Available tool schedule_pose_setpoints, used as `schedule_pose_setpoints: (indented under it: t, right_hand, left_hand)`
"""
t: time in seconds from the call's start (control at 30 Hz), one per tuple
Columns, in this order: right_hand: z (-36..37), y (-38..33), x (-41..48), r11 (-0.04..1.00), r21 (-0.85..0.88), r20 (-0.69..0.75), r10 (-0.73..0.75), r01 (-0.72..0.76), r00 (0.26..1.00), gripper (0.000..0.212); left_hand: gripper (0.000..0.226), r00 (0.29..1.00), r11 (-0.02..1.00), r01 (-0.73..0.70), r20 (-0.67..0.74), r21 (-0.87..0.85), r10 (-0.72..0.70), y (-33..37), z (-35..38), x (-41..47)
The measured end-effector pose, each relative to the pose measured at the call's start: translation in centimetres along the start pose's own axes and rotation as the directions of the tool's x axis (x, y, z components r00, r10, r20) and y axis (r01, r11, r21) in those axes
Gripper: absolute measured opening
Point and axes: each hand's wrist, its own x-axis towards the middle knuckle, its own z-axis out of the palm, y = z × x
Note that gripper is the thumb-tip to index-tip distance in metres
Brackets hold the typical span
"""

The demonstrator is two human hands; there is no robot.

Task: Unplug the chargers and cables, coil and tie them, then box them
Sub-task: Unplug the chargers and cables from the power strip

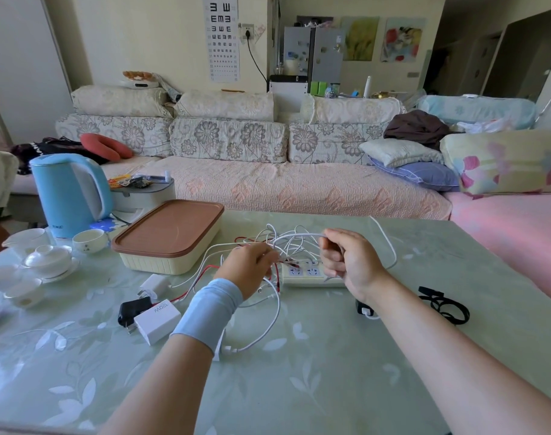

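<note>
Fingers of the left hand (pixel 249 268) are buried in the tangle of cables (pixel 294 251), behind the back of the hand — whether they grip anything I cannot tell. A black plug (pixel 363 308) is half hidden under the right forearm. The right hand (pixel 351 262) pinches a white cable (pixel 305 235) in curled fingers, raised above the power strip (pixel 308 274). The tangle — thin white and red leads — lies on the table (pixel 299 387) across the strip, just right of the lidded box (pixel 170 240). A white charger (pixel 157 320) and a black charger (pixel 132 309) lie by the left wrist.
</note>
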Motion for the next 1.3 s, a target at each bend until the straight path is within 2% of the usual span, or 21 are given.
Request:
schedule_pose_setpoints:
  t: [0.07, 0.17, 0.23, 0.3, 0.37, 0.43, 0.53, 0.57, 0.6, 0.63, 0.67, 0.7, 0.73, 0.77, 0.83, 0.87, 0.9, 0.97, 1.1, 1.2, 1.3]
  right_hand:
    - [-0.4, 0.2, 0.2, 0.972, -0.222, -0.102, 0.049, -0.071, 0.994, 0.037]
    - [-1.0, 0.8, 0.0, 0.765, -0.593, -0.092, 0.245, -0.250, 0.965, 0.025]
    - [-1.0, 1.3, -0.6, 0.640, -0.679, -0.063, 0.436, -0.359, 0.898, 0.019]
    - [-0.8, 1.9, -1.0, 0.627, -0.675, -0.048, 0.489, -0.389, 0.871, 0.031]
    - [-0.6, 2.4, -0.9, 0.665, -0.705, -0.021, 0.328, -0.247, 0.945, 0.051]
    - [0.0, 2.5, -0.6, 0.662, -0.749, 0.052, 0.060, -0.001, 0.997, 0.061]
    - [1.9, 2.0, -0.4, 0.663, -0.687, 0.229, -0.191, 0.298, 0.954, 0.056]
    - [2.6, 2.0, -0.3, 0.644, -0.675, 0.283, -0.224, 0.359, 0.933, 0.046]
    - [3.0, 2.1, 0.0, 0.605, -0.712, 0.305, -0.193, 0.357, 0.933, 0.031]
    - [3.3, 2.1, 0.2, 0.626, -0.714, 0.309, -0.119, 0.313, 0.944, 0.016]
    - [3.3, 2.2, 0.2, 0.572, -0.766, 0.307, -0.074, 0.292, 0.949, 0.020]
    - [3.3, 2.4, 0.4, 0.487, -0.809, 0.329, -0.090, 0.329, 0.940, 0.025]
    - [3.1, 2.6, 0.5, 0.397, -0.845, 0.339, -0.119, 0.357, 0.933, 0.024]
    - [2.8, 2.9, 0.6, 0.387, -0.851, 0.325, -0.142, 0.355, 0.935, 0.026]
    - [2.2, 3.2, 0.5, 0.502, -0.817, 0.248, -0.137, 0.283, 0.959, 0.037]
    - [2.1, 3.1, 0.5, 0.611, -0.756, 0.203, -0.121, 0.234, 0.972, 0.034]
    - [2.0, 3.0, 0.4, 0.711, -0.670, 0.190, -0.114, 0.214, 0.975, 0.026]
    - [2.0, 2.6, 0.5, 0.852, -0.494, 0.178, -0.098, 0.175, 0.979, 0.015]
    - [1.9, 1.6, -0.3, 0.950, -0.301, 0.159, -0.039, 0.086, 0.986, 0.026]
    - [1.7, 0.8, -0.9, 0.921, -0.376, 0.208, -0.019, 0.098, 0.978, 0.031]
    - [1.2, 0.4, -0.9, 0.858, -0.506, 0.216, 0.033, 0.083, 0.976, 0.036]
  left_hand:
    - [0.029, 0.999, 0.999, 0.012, -0.034, 0.033, -0.010, 0.1, -0.2, -0.1]
    - [0.034, 0.983, 0.996, 0.084, -0.158, -0.032, -0.088, 0.1, -0.7, 0.1]
    - [0.041, 0.952, 0.974, 0.101, -0.263, -0.203, -0.154, 0.2, -1.2, 0.2]
    - [0.042, 0.916, 0.887, 0.075, -0.321, -0.456, -0.242, 0.4, -1.8, 0.2]
    - [0.041, 0.930, 0.692, 0.030, -0.234, -0.721, -0.284, 1.0, -2.4, 0.1]
    - [0.040, 0.978, 0.496, 0.055, -0.053, -0.867, -0.202, 1.5, -2.5, 0.0]
    - [0.038, 0.987, 0.417, 0.156, 0.154, -0.895, -0.040, 2.4, -2.1, -0.7]
    - [0.039, 0.984, 0.398, 0.163, 0.179, -0.903, 0.003, 2.5, -2.0, -0.9]
    - [0.037, 0.981, 0.368, 0.162, 0.190, -0.916, 0.041, 2.9, -2.0, -1.1]
    - [0.033, 0.980, 0.344, 0.151, 0.187, -0.927, 0.074, 2.9, -2.0, -1.2]
    - [0.029, 0.979, 0.325, 0.146, 0.183, -0.934, 0.086, 3.1, -2.0, -1.3]
    - [0.024, 0.984, 0.340, 0.140, 0.170, -0.930, 0.058, 2.9, -1.9, -1.1]
    - [0.021, 0.990, 0.408, 0.133, 0.144, -0.903, -0.004, 2.7, -1.7, -1.0]
    - [0.026, 0.992, 0.541, 0.128, 0.097, -0.831, -0.085, 2.0, -1.2, -0.7]
    - [0.036, 0.991, 0.880, 0.110, -0.017, -0.462, -0.133, 0.5, -0.4, -0.4]
    - [0.034, 0.997, 0.971, 0.070, -0.016, -0.228, -0.076, -0.2, 0.2, -0.2]
    - [0.032, 1.000, 0.999, 0.018, 0.020, -0.051, -0.017, -0.8, 0.8, -0.2]
    - [0.028, 0.997, 0.995, -0.047, 0.059, 0.085, 0.042, -1.7, 1.6, 0.1]
    - [0.019, 0.997, 0.979, -0.046, -0.054, 0.200, 0.058, -1.8, 1.9, 1.4]
    - [0.021, 0.954, 0.947, 0.212, -0.262, 0.240, -0.147, -2.9, 1.4, 2.4]
    - [0.026, 0.800, 0.894, 0.448, -0.448, 0.002, -0.400, -5.5, -0.3, 3.1]
